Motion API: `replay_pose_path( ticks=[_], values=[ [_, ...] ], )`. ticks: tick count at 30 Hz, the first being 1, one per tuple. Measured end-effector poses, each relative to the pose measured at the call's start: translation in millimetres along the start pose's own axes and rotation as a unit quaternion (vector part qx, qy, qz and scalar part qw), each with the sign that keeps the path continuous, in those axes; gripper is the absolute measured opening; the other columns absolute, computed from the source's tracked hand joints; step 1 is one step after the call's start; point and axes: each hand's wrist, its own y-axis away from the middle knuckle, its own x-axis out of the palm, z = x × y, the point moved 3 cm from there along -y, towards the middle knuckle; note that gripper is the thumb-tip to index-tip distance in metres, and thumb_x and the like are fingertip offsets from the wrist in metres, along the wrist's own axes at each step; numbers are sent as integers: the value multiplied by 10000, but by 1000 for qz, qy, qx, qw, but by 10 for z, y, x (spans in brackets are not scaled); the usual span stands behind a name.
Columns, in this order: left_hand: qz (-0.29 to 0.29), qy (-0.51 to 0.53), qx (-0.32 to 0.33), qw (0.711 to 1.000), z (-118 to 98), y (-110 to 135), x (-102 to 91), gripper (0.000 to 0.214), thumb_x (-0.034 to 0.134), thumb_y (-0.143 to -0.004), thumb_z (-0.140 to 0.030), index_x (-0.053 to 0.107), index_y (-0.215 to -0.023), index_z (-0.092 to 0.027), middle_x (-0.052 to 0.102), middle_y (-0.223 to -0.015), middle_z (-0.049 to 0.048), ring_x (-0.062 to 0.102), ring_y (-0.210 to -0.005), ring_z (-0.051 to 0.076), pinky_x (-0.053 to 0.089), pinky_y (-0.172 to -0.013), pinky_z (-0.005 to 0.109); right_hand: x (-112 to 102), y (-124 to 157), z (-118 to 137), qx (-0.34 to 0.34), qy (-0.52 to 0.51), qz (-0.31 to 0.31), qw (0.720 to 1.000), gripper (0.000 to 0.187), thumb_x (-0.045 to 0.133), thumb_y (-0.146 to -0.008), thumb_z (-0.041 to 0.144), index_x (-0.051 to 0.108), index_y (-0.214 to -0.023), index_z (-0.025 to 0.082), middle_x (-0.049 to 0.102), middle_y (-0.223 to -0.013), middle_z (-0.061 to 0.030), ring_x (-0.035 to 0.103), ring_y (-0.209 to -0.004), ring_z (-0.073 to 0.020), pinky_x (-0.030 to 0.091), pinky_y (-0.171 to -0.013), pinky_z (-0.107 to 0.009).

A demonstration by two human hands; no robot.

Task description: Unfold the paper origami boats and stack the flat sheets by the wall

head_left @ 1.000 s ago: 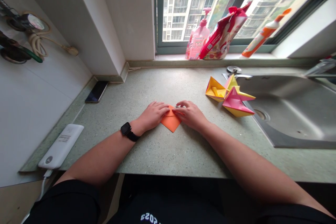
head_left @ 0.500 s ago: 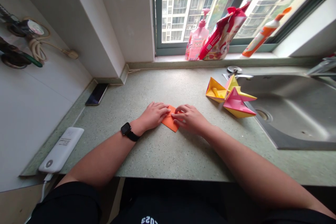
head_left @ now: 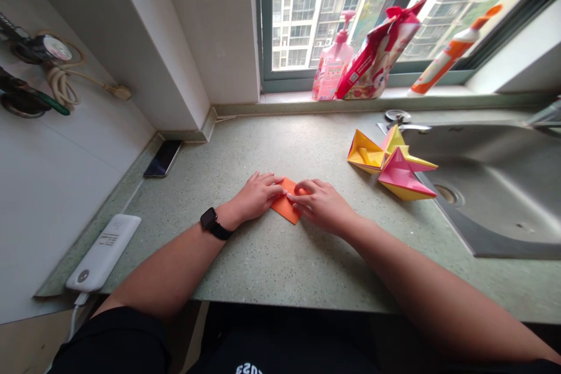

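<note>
A small folded sheet of orange origami paper (head_left: 286, 204) lies flat on the speckled green countertop (head_left: 245, 269), its lower corner pointing toward me. My left hand (head_left: 258, 196) presses its fingertips on the sheet's left side, with a black smartwatch (head_left: 210, 222) on that wrist. My right hand (head_left: 322, 205) covers the sheet's right part, fingers curled over it and hiding that corner. To the right of my hands stands a folded yellow and pink paper model (head_left: 394, 163), which neither hand touches.
A steel sink (head_left: 491, 198) with a tap (head_left: 403, 123) lies just right of the paper model. A white power bank (head_left: 103, 254) and a black phone (head_left: 163, 159) lie at the left. Pink soap (head_left: 333, 67), a red packet (head_left: 377, 58) and an orange-capped tube (head_left: 447, 61) stand on the windowsill.
My right hand has shifted rightward over the orange sheet, which now shows a narrower, flatter shape between my hands. The whole view has tilted slightly.
</note>
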Motion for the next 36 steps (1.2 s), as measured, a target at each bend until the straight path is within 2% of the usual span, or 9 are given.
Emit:
replay_pose_path(
  ticks=[7, 10, 14, 18, 20, 22, 26, 32, 36],
  values=[
    [11, 6, -6, 1000, -15, 1, -23, 292, 529, -1140, -298, 792, -1265, -288, 635, -1604, 92, 497, -1561, 336, 303, -1298, 707, -129, 76, -125, 75, 33, 34, 996, 211, 712, -1020, 342, 908, -1095, 323, 711, -1484, -133, 665, -1279, -384, 585, -1014, -538],
    [17, 5, -5, 1000, -33, 9, -37, 305, 517, -1141, -285, 786, -1285, -289, 619, -1623, 91, 484, -1572, 340, 306, -1295, 710, -143, 141, -258, 104, 38, 41, 993, 229, 693, -1024, 358, 919, -1022, 320, 752, -1416, -139, 706, -1212, -386, 617, -946, -532],
    [15, -9, 8, 1000, -42, 32, -53, 337, 502, -1138, -248, 776, -1325, -304, 614, -1629, 89, 483, -1572, 329, 315, -1295, 697, -152, 192, -416, 116, 44, 18, 992, 243, 700, -1001, 347, 915, -893, 311, 812, -1291, -111, 755, -1101, -338, 628, -871, -457],
    [-7, -7, 30, 1000, -22, 49, -57, 318, 522, -1138, -270, 796, -1294, -311, 653, -1584, 92, 549, -1514, 299, 353, -1287, 659, -187, 150, -487, 145, 31, -22, 989, 317, 633, -1048, 340, 903, -891, 286, 838, -1221, -85, 774, -1077, -300, 619, -904, -434],
    [-21, 0, 40, 999, -12, 49, -48, 289, 553, -1128, -273, 815, -1244, -315, 689, -1537, 85, 601, -1457, 279, 376, -1280, 632, -199, 106, -444, 119, 6, -60, 991, 285, 621, -1056, 305, 901, -1018, 271, 831, -1241, -99, 767, -1105, -299, 609, -971, -459],
    [-28, 0, 49, 998, -9, 42, -32, 267, 588, -1110, -251, 826, -1212, -315, 715, -1502, 81, 638, -1408, 268, 399, -1266, 613, -178, 66, -344, 60, -24, -84, 994, 263, 632, -1047, 261, 880, -1135, 272, 823, -1263, -100, 754, -1132, -289, 593, -1022, -477],
    [-32, -12, 49, 998, -14, 14, -10, 290, 601, -1093, -201, 830, -1217, -327, 727, -1482, 78, 643, -1403, 265, 402, -1266, 607, -61, 22, -118, -24, -52, -66, 996, 268, 657, -1035, 229, 852, -1201, 306, 819, -1285, -81, 734, -1158, -278, 571, -1049, -493],
    [1, -29, 59, 998, -54, 25, -58, 321, 598, -1089, -175, 809, -1268, -336, 698, -1531, 69, 587, -1477, 283, 334, -1298, 662, 44, -13, -64, -28, -63, -29, 997, 272, 682, -1029, 230, 838, -1240, 305, 816, -1312, -85, 735, -1192, -290, 568, -1060, -507],
    [19, -42, 63, 997, -104, 98, -135, 272, 618, -1107, -317, 795, -1312, -337, 654, -1584, 79, 551, -1510, 317, 283, -1313, 701, 55, -24, -57, -12, -63, -21, 998, 279, 711, -1015, 253, 837, -1255, 318, 807, -1309, -95, 723, -1199, -298, 564, -1075, -511]
  ],
)
